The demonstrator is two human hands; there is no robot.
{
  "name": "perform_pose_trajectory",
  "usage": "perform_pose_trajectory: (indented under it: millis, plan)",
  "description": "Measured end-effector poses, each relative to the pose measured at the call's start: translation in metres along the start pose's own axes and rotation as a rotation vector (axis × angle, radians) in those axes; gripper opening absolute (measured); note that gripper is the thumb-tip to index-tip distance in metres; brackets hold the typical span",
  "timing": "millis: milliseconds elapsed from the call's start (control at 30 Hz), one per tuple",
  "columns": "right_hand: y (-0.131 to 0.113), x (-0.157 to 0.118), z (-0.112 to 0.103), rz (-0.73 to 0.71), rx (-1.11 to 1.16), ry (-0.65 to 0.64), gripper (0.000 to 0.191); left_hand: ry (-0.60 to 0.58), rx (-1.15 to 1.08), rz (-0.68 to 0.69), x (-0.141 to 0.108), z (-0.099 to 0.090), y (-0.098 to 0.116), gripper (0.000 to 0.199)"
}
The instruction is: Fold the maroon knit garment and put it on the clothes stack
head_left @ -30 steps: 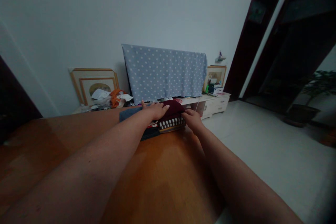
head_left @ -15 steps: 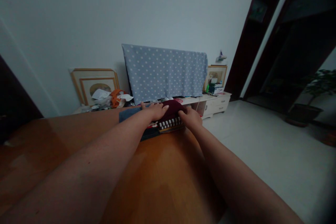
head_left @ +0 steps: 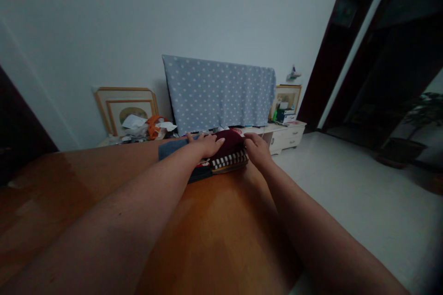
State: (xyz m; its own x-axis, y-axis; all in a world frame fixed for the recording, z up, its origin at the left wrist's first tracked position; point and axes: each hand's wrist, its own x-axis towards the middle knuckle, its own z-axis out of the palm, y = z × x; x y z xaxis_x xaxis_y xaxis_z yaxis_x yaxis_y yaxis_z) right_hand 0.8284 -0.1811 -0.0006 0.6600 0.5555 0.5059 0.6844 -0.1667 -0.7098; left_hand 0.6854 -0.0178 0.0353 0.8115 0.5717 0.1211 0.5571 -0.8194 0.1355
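A dark red folded cloth lies on top of a black-and-white striped cloth, near the far edge of the wooden table. My left hand rests on the red cloth's left part with its fingers apart. At the right edge of the stack is my right hand, its fingertips touching the cloth's side; whether they pinch it is too small to tell. Blue cloth shows to the left of my left hand, and dark cloth lies below it.
Behind the table, a white cabinet stands by the wall, with a polka-dot cover, framed pictures and an orange bag on it. A potted plant stands on the floor at the right.
My right hand has shifted slightly right, to the stack's edge, uncovering more of the striped cloth. My left hand stays on the red cloth. The view has moved a little.
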Motion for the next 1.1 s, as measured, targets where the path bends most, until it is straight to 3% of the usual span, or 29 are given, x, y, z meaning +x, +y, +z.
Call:
perform_pose_trajectory:
  millis: [133,333,567,633,800,1000,1100]
  plan:
    - [0.001,0.003,0.005,-0.193,-0.100,-0.006,0.040,-0.009,-0.001,-0.002,-0.002,-0.002,0.001,0.074]
    - [0.015,-0.006,0.016,-0.126,-0.203,0.005,0.038,-0.009,-0.002,-0.007,-0.003,-0.001,0.001,0.076]
    - [0.005,0.000,0.007,-0.138,-0.023,-0.068,0.038,0.015,0.008,-0.028,-0.012,-0.009,0.007,0.072]
    - [0.003,0.000,0.000,-0.104,0.012,-0.029,0.041,0.049,0.002,-0.018,-0.017,-0.013,0.009,0.074]
    - [0.011,-0.017,-0.020,0.033,-0.043,0.089,0.042,0.175,-0.061,-0.006,-0.036,-0.021,0.007,0.070]
    - [0.022,-0.048,-0.038,0.088,-0.142,0.027,0.043,0.351,-0.173,-0.071,-0.072,-0.021,-0.011,0.063]
    - [0.021,-0.064,-0.043,0.136,-0.119,-0.025,0.042,0.386,-0.217,-0.122,-0.098,-0.014,-0.022,0.061]
